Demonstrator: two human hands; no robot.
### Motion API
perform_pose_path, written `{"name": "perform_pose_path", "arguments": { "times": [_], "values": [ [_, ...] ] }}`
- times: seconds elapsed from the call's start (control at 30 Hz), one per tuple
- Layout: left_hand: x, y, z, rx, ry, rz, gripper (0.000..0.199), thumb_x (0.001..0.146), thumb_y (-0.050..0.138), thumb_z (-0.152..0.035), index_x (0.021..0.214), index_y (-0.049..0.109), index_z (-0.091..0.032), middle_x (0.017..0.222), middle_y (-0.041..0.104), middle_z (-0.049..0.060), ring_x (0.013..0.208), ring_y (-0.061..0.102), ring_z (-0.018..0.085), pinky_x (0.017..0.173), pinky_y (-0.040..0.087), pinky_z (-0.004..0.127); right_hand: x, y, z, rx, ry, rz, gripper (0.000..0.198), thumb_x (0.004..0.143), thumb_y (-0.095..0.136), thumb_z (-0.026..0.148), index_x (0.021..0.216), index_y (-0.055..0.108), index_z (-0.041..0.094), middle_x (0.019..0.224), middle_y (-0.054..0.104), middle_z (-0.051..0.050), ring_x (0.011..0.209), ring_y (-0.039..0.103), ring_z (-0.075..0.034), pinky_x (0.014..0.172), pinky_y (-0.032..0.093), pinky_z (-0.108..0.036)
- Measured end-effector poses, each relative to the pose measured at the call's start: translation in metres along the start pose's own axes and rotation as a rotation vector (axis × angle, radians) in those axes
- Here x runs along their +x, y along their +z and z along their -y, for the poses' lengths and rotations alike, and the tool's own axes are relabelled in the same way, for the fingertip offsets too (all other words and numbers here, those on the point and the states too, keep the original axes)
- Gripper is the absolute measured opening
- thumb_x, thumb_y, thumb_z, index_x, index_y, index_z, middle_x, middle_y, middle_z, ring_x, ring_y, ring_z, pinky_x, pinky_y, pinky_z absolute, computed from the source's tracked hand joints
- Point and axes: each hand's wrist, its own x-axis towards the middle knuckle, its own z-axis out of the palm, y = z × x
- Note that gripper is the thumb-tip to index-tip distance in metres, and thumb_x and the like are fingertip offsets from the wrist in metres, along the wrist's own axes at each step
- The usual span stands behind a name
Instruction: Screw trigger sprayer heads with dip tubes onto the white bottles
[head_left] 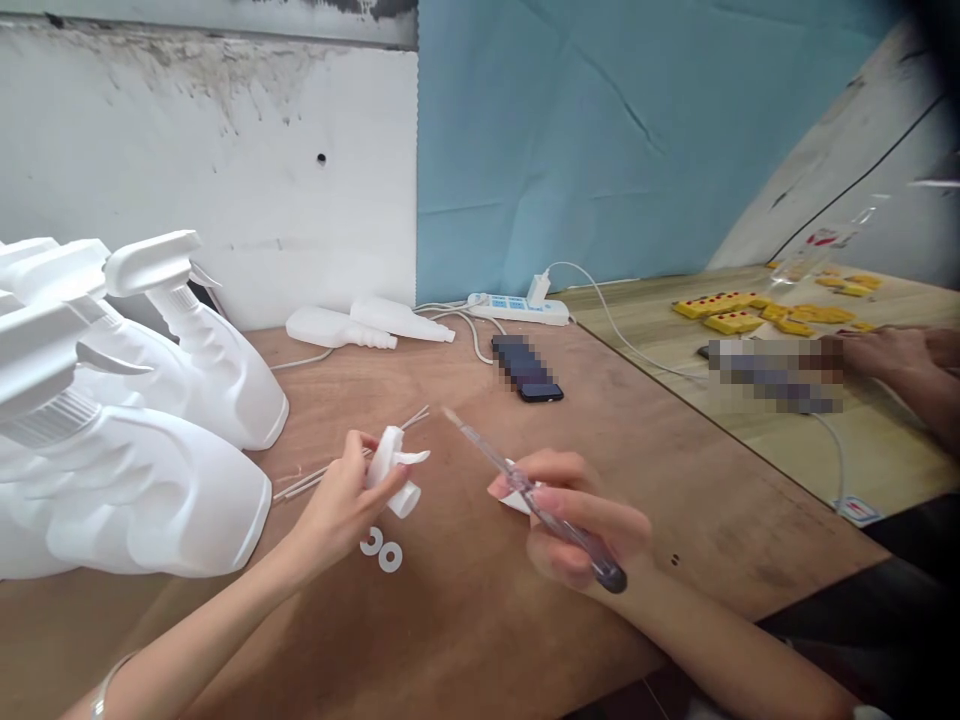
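Observation:
My left hand (pixel 349 490) is closed around a white spray trigger head (pixel 386 462), lifted a little above the brown table. Its lever and round collar point to the right. In my right hand (pixel 585 515) is a slim clear pen-like tool (pixel 555 522) with a dark rear end, its pale tip slanting up and left. The same fingers also pinch a small white piece (pixel 516 501), partly hidden by them. Just below my left hand lie two white ring washers (pixel 390 557). Thin white tubes (pixel 304 484) lie behind that hand, partly covered by it.
Several white spray bottles (pixel 169 480) stand at the left. Two headless white bottles (pixel 341 328) lie at the back, near a power strip (pixel 517 308) and a phone (pixel 527 368). On the adjoining right table are yellow pieces (pixel 731 305) and another person's hand (pixel 900 360).

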Motion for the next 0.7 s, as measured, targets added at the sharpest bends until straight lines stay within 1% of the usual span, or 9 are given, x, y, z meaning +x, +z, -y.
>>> {"name": "perform_pose_path", "arguments": {
  "times": [0.07, 0.13, 0.2, 0.27, 0.33, 0.4, 0.5, 0.6, 0.7],
  "values": [
    [0.010, 0.014, -0.006, -0.097, -0.018, 0.102, 0.051, 0.074, 0.044, -0.064, 0.098, 0.037, -0.020, 0.071, 0.056, 0.000, 0.039, 0.048, 0.011, 0.032, 0.033, 0.021, -0.003, -0.006, -0.002, -0.103, -0.016, 0.097, 0.025, 0.084, 0.043, 0.047, 0.089, 0.055, 0.026, 0.092, 0.064, -0.010, 0.072, 0.064, -0.020, 0.056, 0.050, -0.033],
    [0.021, 0.029, -0.013, -0.177, -0.059, 0.226, 0.052, 0.073, 0.043, -0.065, 0.095, 0.039, -0.019, 0.066, 0.056, -0.001, 0.035, 0.047, 0.010, 0.030, 0.030, 0.019, -0.005, -0.006, -0.005, -0.159, -0.050, 0.107, 0.019, 0.088, 0.040, 0.037, 0.097, 0.054, 0.027, 0.103, 0.062, -0.010, 0.084, 0.064, -0.021, 0.065, 0.051, -0.034],
    [0.032, 0.040, -0.020, -0.310, -0.089, 0.366, 0.049, 0.076, 0.039, -0.064, 0.090, 0.043, -0.017, 0.062, 0.055, -0.002, 0.034, 0.047, 0.009, 0.032, 0.030, 0.018, -0.005, -0.002, -0.012, -0.194, -0.081, 0.046, 0.015, 0.088, 0.042, 0.025, 0.099, 0.052, 0.026, 0.105, 0.061, -0.008, 0.094, 0.060, -0.020, 0.075, 0.049, -0.037],
    [0.040, 0.049, -0.027, -0.430, -0.147, 0.472, 0.045, 0.077, 0.041, -0.060, 0.085, 0.046, -0.016, 0.058, 0.053, -0.003, 0.036, 0.049, 0.009, 0.035, 0.032, 0.018, -0.004, 0.002, -0.019, -0.229, -0.051, -0.043, 0.016, 0.085, 0.044, 0.016, 0.097, 0.050, 0.025, 0.101, 0.060, -0.007, 0.100, 0.057, -0.020, 0.081, 0.047, -0.038],
    [0.045, 0.053, -0.031, -0.493, -0.191, 0.557, 0.043, 0.078, 0.040, -0.057, 0.081, 0.049, -0.015, 0.059, 0.054, -0.002, 0.039, 0.051, 0.009, 0.038, 0.034, 0.018, -0.001, 0.002, -0.025, -0.245, 0.031, -0.117, 0.015, 0.083, 0.046, 0.014, 0.094, 0.048, 0.023, 0.100, 0.058, -0.008, 0.099, 0.055, -0.019, 0.078, 0.048, -0.036],
    [0.047, 0.055, -0.031, -0.557, -0.214, 0.643, 0.045, 0.079, 0.038, -0.056, 0.077, 0.051, -0.013, 0.063, 0.056, 0.001, 0.041, 0.051, 0.007, 0.040, 0.035, 0.018, 0.002, 0.001, -0.028, -0.245, 0.063, -0.096, 0.014, 0.081, 0.049, 0.015, 0.093, 0.047, 0.021, 0.101, 0.056, -0.009, 0.096, 0.056, -0.019, 0.074, 0.049, -0.034],
    [0.048, 0.053, -0.029, -0.706, -0.229, 0.702, 0.044, 0.078, 0.040, -0.057, 0.078, 0.053, -0.014, 0.059, 0.054, -0.002, 0.039, 0.047, 0.004, 0.042, 0.033, 0.016, 0.003, 0.001, -0.031, -0.272, 0.003, 0.084, 0.020, 0.076, 0.056, 0.019, 0.094, 0.047, 0.021, 0.100, 0.056, -0.008, 0.097, 0.055, -0.021, 0.078, 0.047, -0.035],
    [0.046, 0.049, -0.027, -0.722, -0.223, 0.685, 0.048, 0.076, 0.041, -0.061, 0.079, 0.053, -0.015, 0.055, 0.050, -0.004, 0.040, 0.048, 0.005, 0.042, 0.033, 0.016, 0.001, 0.004, -0.036, -0.286, -0.053, 0.216, 0.020, 0.076, 0.057, 0.019, 0.093, 0.049, 0.022, 0.101, 0.055, -0.007, 0.096, 0.055, -0.019, 0.078, 0.047, -0.033],
    [0.040, 0.043, -0.025, -0.650, -0.187, 0.654, 0.048, 0.080, 0.033, -0.058, 0.084, 0.053, -0.014, 0.071, 0.057, 0.001, 0.045, 0.055, 0.008, 0.045, 0.038, 0.019, 0.001, 0.006, -0.037, -0.319, -0.021, 0.258, 0.013, 0.078, 0.051, 0.015, 0.088, 0.050, 0.022, 0.098, 0.054, -0.006, 0.092, 0.056, -0.018, 0.077, 0.046, -0.032]
  ]
}}
